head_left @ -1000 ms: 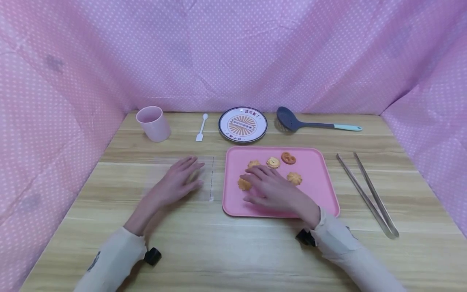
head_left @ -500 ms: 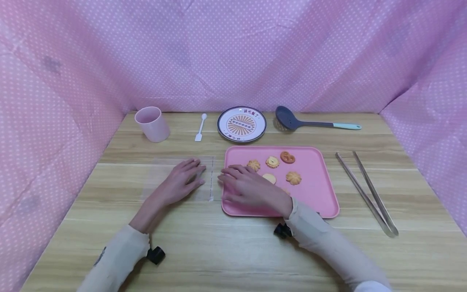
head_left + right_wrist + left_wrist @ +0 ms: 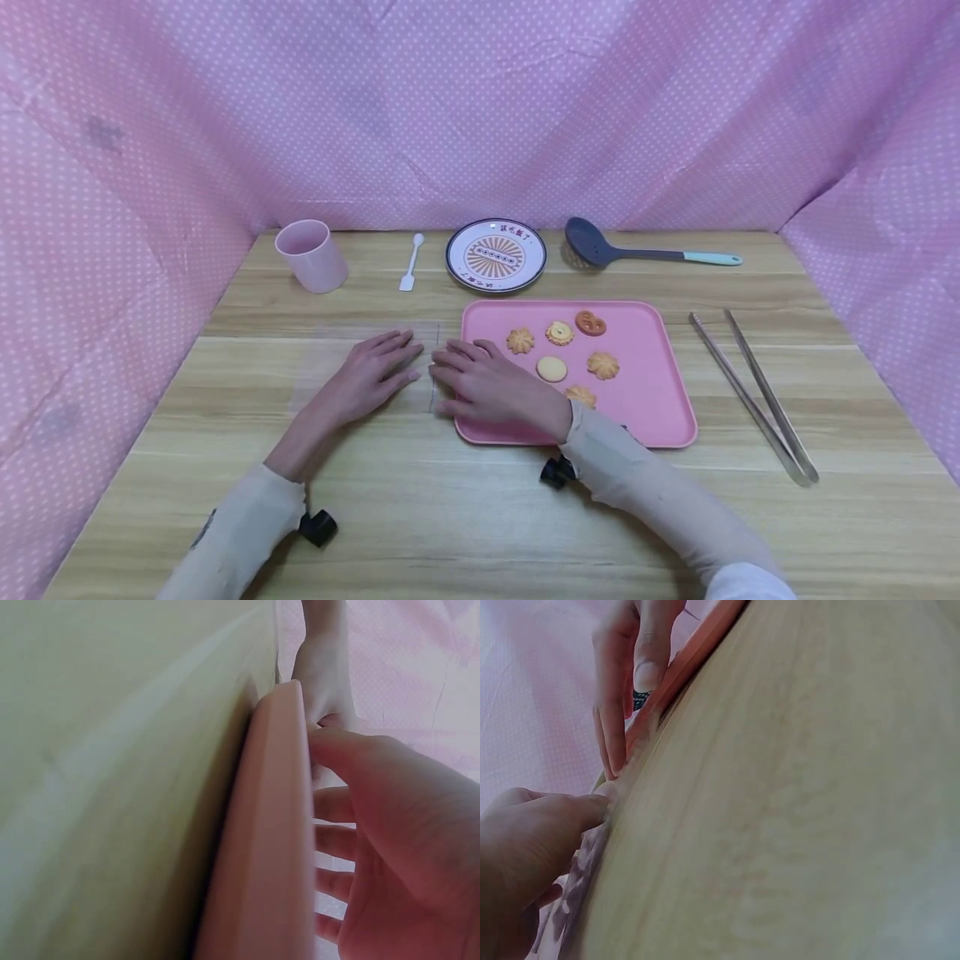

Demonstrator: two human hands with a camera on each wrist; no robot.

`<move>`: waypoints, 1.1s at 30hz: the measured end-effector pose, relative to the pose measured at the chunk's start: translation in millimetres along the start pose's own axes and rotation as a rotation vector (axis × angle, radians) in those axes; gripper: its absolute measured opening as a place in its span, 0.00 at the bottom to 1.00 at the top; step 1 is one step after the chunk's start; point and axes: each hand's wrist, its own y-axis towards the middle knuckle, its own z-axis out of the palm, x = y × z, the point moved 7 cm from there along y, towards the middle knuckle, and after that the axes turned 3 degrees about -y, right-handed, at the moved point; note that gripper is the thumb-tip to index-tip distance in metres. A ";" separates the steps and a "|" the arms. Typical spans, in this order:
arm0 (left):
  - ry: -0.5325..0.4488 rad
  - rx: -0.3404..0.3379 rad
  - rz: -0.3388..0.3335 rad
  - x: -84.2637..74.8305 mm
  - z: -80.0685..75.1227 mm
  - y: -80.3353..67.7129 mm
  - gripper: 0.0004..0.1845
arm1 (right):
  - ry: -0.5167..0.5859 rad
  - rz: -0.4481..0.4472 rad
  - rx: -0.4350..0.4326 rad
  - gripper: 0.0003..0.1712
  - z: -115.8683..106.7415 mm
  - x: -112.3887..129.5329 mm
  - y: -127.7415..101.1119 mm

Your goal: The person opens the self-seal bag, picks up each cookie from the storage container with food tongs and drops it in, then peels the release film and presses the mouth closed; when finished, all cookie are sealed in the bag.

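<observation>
My left hand [image 3: 371, 375] lies flat on a faint clear plastic sheet [image 3: 330, 367] on the wooden table, fingers straight. My right hand [image 3: 480, 383] rests with spread fingers across the left rim of the pink tray [image 3: 645, 392], its fingertips close to my left hand and holding nothing. Several cookies lie on the tray, among them a round pale one [image 3: 552, 368] and a pretzel-shaped one [image 3: 591, 322]. In the right wrist view the right hand [image 3: 390, 825] hangs over the tray rim [image 3: 274, 825]. The left wrist view has my left hand [image 3: 532, 847] low down beside the right fingers [image 3: 641, 667].
Along the back stand a pink cup [image 3: 311, 256], a small white spoon [image 3: 410, 262], a patterned plate [image 3: 496, 255] and a grey slotted ladle [image 3: 637, 250]. Metal tongs [image 3: 753, 396] lie right of the tray. Pink dotted cloth walls close in three sides.
My right hand has slid left from over the cookies to the tray's left rim, uncovering two cookies. The left hand has stayed put.
</observation>
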 end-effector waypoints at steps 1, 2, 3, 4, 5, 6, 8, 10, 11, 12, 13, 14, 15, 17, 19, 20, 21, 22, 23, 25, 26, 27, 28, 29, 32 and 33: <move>0.003 -0.004 0.001 0.3 -0.1 -0.3 0.24 | -0.001 0.003 0.005 0.36 0.5 0.0 0.6; 0.006 -0.009 0.002 0.7 -0.1 -0.5 0.24 | -0.002 0.006 0.012 0.36 0.9 0.2 1.0; 0.008 -0.014 0.004 1.0 -0.3 -0.8 0.23 | -0.002 0.009 0.019 0.36 1.4 0.2 1.5; 0.010 -0.020 0.006 1.3 -0.6 -1.2 0.23 | 0.001 0.013 0.028 0.36 2.0 0.3 1.9; 0.012 -0.027 0.008 1.7 -1.0 -1.6 0.23 | 0.003 0.016 0.036 0.36 2.1 0.6 2.2; 0.013 -0.035 0.010 1.8 -1.5 -2.1 0.22 | 0.002 0.018 0.042 0.36 2.2 1.1 2.6; 0.011 -0.050 0.013 2.1 -2.5 -2.9 0.22 | 0.003 0.021 0.053 0.36 2.0 2.1 3.2; 0.010 -0.069 0.023 1.7 -3.9 -3.9 0.21 | 0.004 0.023 0.060 0.36 1.6 3.0 3.7; 0.006 -0.079 0.027 1.2 -4.7 -4.3 0.21 | 0.003 0.024 0.062 0.36 1.1 3.6 3.7; 0.002 -0.088 0.033 0.7 -5.7 -4.9 0.21 | 0.004 0.025 0.066 0.36 1.1 3.7 3.8; -0.005 -0.097 0.037 0.3 -6.6 -5.3 0.20 | 0.006 0.025 0.069 0.36 1.0 3.9 3.7; -0.009 -0.106 0.043 -0.4 -7.7 -5.8 0.20 | 0.007 0.025 0.070 0.36 0.8 4.1 3.4; -0.016 -0.114 0.046 -0.9 -8.9 -6.5 0.20 | 0.010 0.025 0.071 0.36 0.9 4.0 3.5; -0.035 -0.129 0.047 -1.3 -11.0 -8.1 0.19 | 0.016 0.023 0.071 0.35 0.8 4.0 3.4; -0.056 -0.149 0.052 -1.7 -13.3 -9.7 0.19 | 0.019 0.018 0.062 0.35 0.7 4.1 3.4; -0.066 -0.161 0.057 -2.0 -14.6 -10.8 0.19 | 0.020 0.015 0.059 0.35 0.5 4.2 3.4; -0.081 -0.176 0.063 -2.3 -16.2 -11.7 0.18 | 0.020 0.013 0.055 0.35 0.4 4.3 3.5; -0.093 -0.191 0.073 -3.0 -17.8 -12.6 0.18 | 0.019 0.011 0.051 0.34 0.1 4.5 3.2; -0.106 -0.208 0.083 -3.8 -19.7 -13.4 0.18 | 0.017 0.010 0.046 0.34 -0.3 4.6 2.9; -0.126 -0.239 0.103 -5.3 -23.2 -14.7 0.18 | 0.012 0.009 0.039 0.34 -0.8 4.9 2.5; -0.133 -0.252 0.107 -5.8 -24.8 -15.3 0.18 | 0.009 0.009 0.035 0.34 -0.9 4.9 2.3; -0.143 -0.265 0.109 -6.1 -26.3 -15.7 0.18 | 0.004 0.009 0.031 0.34 -1.2 5.0 2.0; -0.150 -0.275 0.109 -6.2 -27.6 -16.2 0.18 | 0.000 0.010 0.028 0.34 -1.5 4.9 1.7; -0.158 -0.286 0.107 -6.0 -28.8 -16.6 0.18 | -0.004 0.011 0.024 0.34 -1.8 4.9 1.6; -0.190 -0.314 0.094 -5.0 -32.2 -17.9 0.18 | -0.011 0.015 0.018 0.33 -2.7 4.7 1.1; -0.201 -0.321 0.090 -4.6 -33.0 -18.2 0.18 | -0.012 0.016 0.018 0.33 -2.9 4.5 1.0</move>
